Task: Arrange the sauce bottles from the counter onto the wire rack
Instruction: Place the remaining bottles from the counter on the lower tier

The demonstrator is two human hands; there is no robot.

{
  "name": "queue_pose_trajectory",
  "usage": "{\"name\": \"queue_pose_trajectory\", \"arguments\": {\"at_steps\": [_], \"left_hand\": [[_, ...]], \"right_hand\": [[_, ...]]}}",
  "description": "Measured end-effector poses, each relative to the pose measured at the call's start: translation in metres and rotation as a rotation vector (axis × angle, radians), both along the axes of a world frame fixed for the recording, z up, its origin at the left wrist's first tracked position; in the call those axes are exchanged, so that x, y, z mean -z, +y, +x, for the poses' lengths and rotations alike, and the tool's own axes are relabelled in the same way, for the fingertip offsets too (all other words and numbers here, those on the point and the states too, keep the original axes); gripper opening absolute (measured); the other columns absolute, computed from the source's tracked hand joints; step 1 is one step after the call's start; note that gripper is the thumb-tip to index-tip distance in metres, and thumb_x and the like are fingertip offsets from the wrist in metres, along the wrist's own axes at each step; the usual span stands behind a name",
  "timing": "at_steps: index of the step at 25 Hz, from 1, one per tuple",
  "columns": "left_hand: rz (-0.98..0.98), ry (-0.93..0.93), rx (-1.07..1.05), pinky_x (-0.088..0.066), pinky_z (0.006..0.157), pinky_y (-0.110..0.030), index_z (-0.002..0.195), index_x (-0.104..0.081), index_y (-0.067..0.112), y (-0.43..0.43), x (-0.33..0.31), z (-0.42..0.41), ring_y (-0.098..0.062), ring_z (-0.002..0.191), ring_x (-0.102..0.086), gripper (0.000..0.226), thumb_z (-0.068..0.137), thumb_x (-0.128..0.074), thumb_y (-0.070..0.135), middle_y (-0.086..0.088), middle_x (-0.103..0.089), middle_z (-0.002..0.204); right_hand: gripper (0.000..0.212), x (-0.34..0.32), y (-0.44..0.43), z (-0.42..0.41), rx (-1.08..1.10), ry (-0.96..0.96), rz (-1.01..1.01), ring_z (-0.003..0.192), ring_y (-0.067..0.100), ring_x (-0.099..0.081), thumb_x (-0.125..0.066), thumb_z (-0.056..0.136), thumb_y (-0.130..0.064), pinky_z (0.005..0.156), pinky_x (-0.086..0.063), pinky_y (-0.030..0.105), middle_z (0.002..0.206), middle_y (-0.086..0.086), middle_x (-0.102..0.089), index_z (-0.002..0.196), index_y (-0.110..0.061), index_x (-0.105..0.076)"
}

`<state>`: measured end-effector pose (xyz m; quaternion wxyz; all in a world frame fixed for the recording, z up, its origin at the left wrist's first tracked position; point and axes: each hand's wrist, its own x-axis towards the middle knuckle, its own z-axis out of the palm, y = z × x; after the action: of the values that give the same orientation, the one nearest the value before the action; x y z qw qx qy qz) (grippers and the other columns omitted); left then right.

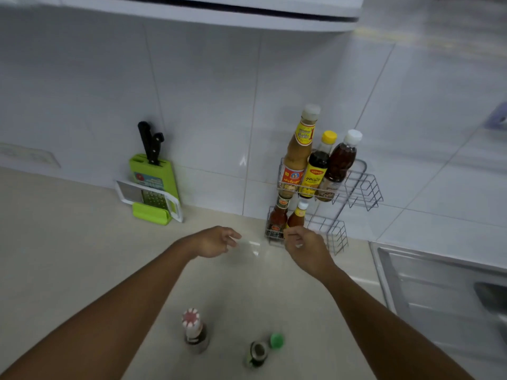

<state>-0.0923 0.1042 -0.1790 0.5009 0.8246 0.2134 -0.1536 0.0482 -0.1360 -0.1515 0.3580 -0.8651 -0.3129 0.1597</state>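
Our right hand (pixel 304 246) pinched the small bottle (pixel 297 216) on the wire rack (pixel 365 185) lower shelf; left hand (pixel 216 241) was loose, empty. Next, we judged, the bottles near the counter (pixel 68 242) front edge.

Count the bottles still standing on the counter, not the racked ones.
2. A bottle with a red-and-white cap stands near the front edge between the arms; a green-capped bottle stands to its right. The arms could hide others.
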Motion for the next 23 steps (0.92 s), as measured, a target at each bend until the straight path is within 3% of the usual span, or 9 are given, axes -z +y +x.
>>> {"name": "queue_pose_trajectory", "arguments": {"at_steps": [3, 6, 8, 10, 12, 14, 19, 21, 23], "left_hand": [[-0.009, 0.02, -0.025, -0.048, 0.071, -0.017, 0.128, -0.051, 0.007, 0.008, 0.011, -0.052, -0.038, 0.113, -0.056, 0.057, 0.085, -0.039, -0.029, -0.034, -0.056, 0.128], [-0.066, -0.019, -0.113, -0.046, 0.068, -0.019, 0.121, -0.056, 0.013, -0.007, 0.001, -0.095, -0.025, 0.096, -0.059, 0.043, 0.093, -0.042, -0.017, -0.023, -0.063, 0.122], [-0.021, -0.138, -0.154, -0.052, 0.085, -0.026, 0.118, -0.061, 0.023, -0.025, -0.014, -0.11, -0.019, 0.1, -0.064, 0.036, 0.098, -0.046, -0.004, -0.008, -0.068, 0.117], [0.139, -0.314, -0.154, -0.05, 0.104, -0.032, 0.121, -0.064, 0.026, -0.048, -0.038, -0.124, -0.01, 0.112, -0.065, 0.031, 0.099, -0.051, 0.008, 0.002, -0.071, 0.119], [0.341, -0.423, -0.084, -0.045, 0.107, -0.026, 0.13, -0.061, 0.034, -0.079, -0.067, -0.135, -0.001, 0.121, -0.057, 0.038, 0.099, -0.051, 0.015, 0.013, -0.065, 0.129], [0.409, -0.44, 0.019, -0.04, 0.108, -0.024, 0.137, -0.05, 0.045, -0.118, -0.092, -0.142, 0.001, 0.129, -0.047, 0.052, 0.095, -0.049, 0.015, 0.02, -0.054, 0.14], [0.16, -0.252, 0.129, -0.036, 0.113, -0.026, 0.149, -0.009, 0.054, -0.187, -0.073, -0.149, -0.004, 0.142, -0.034, 0.094, 0.082, -0.069, 0.028, 0.02, -0.03, 0.158], [0.081, -0.288, 0.062, -0.047, 0.106, -0.03, 0.146, -0.02, 0.053, -0.192, -0.058, -0.142, -0.005, 0.13, -0.05, 0.09, 0.077, -0.076, 0.037, 0.018, -0.047, 0.147], [0.019, -0.352, -0.049, -0.056, 0.094, -0.036, 0.134, -0.041, 0.048, -0.189, -0.054, -0.133, -0.001, 0.108, -0.063, 0.064, 0.08, -0.074, 0.036, 0.017, -0.064, 0.123]], "right_hand": [[0.027, -0.013, 0.002, -0.039, -0.14, 0.149, 0.039, 0.079, 0.004, -0.064, -0.056, 0.092, 0.005, 0.067, -0.048, 0.007, 0.112, 0.017, -0.071, 0.11, -0.006, -0.073], [0.033, -0.019, -0.015, -0.073, -0.432, 0.224, -0.321, 0.095, 0.008, -0.067, -0.069, 0.082, -0.03, 0.079, -0.055, 0.025, 0.116, -0.008, -0.068, 0.114, -0.037, -0.069], [0.061, -0.009, -0.037, -0.095, -0.568, 0.301, -0.561, 0.111, 0.005, -0.058, -0.08, 0.069, -0.051, 0.092, -0.051, 0.028, 0.126, -0.016, -0.058, 0.126, -0.048, -0.059], [0.074, 0.012, -0.059, -0.12, -0.592, 0.25, -0.583, 0.112, 0.006, -0.055, -0.085, 0.06, -0.059, 0.096, -0.05, 0.03, 0.126, -0.016, -0.055, 0.128, -0.046, -0.056], [0.059, 0.034, -0.073, -0.138, -0.549, 0.131, -0.465, 0.101, 0.007, -0.06, -0.088, 0.065, -0.048, 0.087, -0.053, 0.027, 0.117, -0.012, -0.061, 0.117, -0.037, -0.065], [0.039, 0.043, -0.081, -0.146, -0.485, 0.048, -0.349, 0.089, 0.009, -0.064, -0.087, 0.072, -0.035, 0.077, -0.053, 0.021, 0.106, -0.006, -0.069, 0.108, -0.026, -0.073], [0.031, 0.012, -0.094, -0.149, -0.332, 0.05, 0.04, 0.075, 0.011, -0.069, -0.087, 0.073, -0.027, 0.068, -0.057, 0.021, 0.092, -0.006, -0.075, 0.103, -0.022, -0.079], [0.029, -0.013, -0.095, -0.146, -0.238, 0.163, 0.226, 0.076, 0.02, -0.073, -0.09, 0.074, -0.016, 0.071, -0.062, 0.03, 0.09, 0.002, -0.078, 0.101, -0.014, -0.079], [0.032, -0.025, -0.095, -0.136, -0.219, 0.349, 0.375, 0.079, 0.029, -0.075, -0.087, 0.078, -0.018, 0.071, -0.063, 0.034, 0.093, 0.014, -0.078, 0.107, -0.007, -0.077]]}}
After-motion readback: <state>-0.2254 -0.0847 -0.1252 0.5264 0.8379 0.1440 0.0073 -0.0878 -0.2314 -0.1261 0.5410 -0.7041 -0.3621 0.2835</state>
